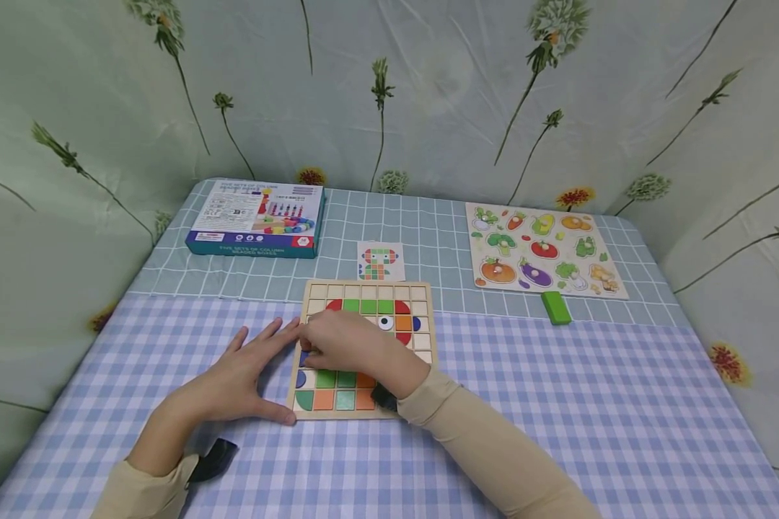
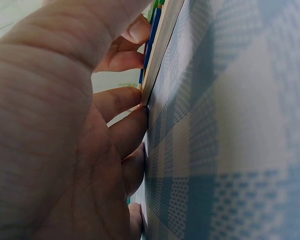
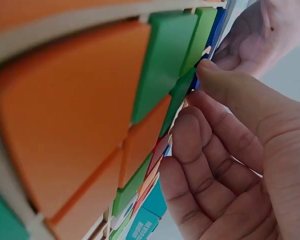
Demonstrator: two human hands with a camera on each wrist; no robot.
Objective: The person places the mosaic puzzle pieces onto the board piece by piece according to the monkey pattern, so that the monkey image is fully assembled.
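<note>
A wooden puzzle board [image 1: 425, 416] with square cells lies on the tablecloth, partly filled with green, orange, red and blue pieces. My left hand [image 1: 240, 378] spreads its fingers along the board's left side, the thumb touching its lower left corner. In the left wrist view, fingertips rest against the board's edge [image 2: 157, 60]. Above the board's left part, my right hand [image 1: 350, 342] pinches a blue piece [image 3: 194, 83] between thumb and index finger, at a cell near the left edge. Its other fingers are curled, and the hand hides the board's middle cells.
A pattern card [image 1: 381, 262] lies just behind the board. At the back left is a printed box [image 1: 256, 216]. A vegetable puzzle board [image 1: 545, 249] lies at the back right, with a green block [image 1: 556, 308] at its front edge. Patterned curtains enclose the table.
</note>
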